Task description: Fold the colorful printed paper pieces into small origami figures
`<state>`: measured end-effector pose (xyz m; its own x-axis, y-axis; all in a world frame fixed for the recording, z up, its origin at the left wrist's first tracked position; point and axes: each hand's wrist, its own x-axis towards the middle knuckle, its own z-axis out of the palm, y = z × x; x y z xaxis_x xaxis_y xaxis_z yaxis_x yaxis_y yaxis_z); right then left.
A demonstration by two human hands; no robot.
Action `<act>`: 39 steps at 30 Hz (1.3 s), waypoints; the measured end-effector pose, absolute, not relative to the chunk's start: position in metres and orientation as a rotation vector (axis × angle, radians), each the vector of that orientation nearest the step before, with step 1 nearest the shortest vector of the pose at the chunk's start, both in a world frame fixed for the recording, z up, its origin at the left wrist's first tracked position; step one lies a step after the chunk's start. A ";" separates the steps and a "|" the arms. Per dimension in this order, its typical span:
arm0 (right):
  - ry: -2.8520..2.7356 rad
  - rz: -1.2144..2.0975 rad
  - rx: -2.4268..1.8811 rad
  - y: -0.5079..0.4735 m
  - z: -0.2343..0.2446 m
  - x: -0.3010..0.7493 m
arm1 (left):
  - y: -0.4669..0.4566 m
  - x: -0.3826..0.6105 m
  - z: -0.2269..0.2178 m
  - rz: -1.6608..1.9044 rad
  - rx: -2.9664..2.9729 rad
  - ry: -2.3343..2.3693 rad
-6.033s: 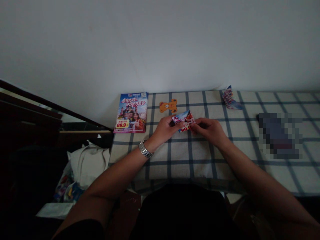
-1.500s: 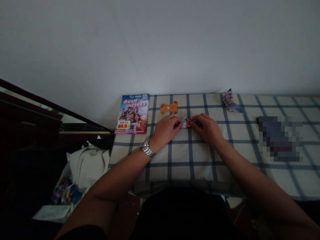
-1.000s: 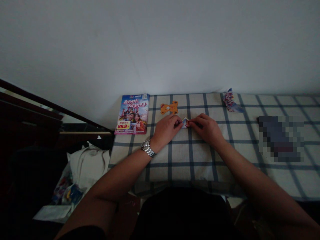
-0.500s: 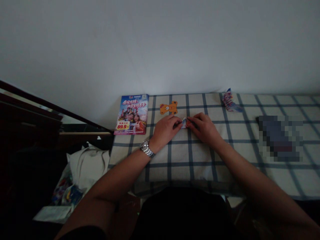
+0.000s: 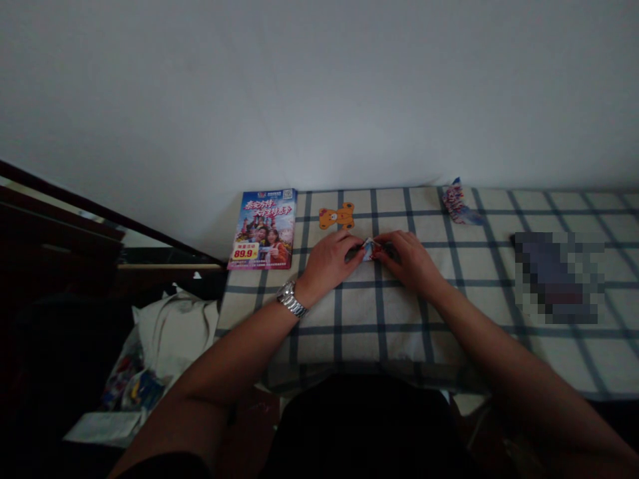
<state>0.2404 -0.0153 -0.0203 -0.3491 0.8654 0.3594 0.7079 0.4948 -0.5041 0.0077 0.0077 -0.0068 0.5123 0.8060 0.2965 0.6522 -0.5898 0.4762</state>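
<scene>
One folded paper (image 5: pixel 369 249) between two hands (left (image 5: pixel 329 263), right (image 5: pixel 412 263)).

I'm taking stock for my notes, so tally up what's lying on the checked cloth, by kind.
printed brochure: 1
orange bear cutout: 1
folded printed paper, pinched between the left hand and right hand: 1
crumpled printed paper: 1
blurred object, kind cannot be told: 1
Total: 5
</scene>
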 end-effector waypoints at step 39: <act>-1.605 1.068 -1.283 -0.032 -0.004 0.236 | 0.000 0.011 -0.001 0.988 1.877 0.820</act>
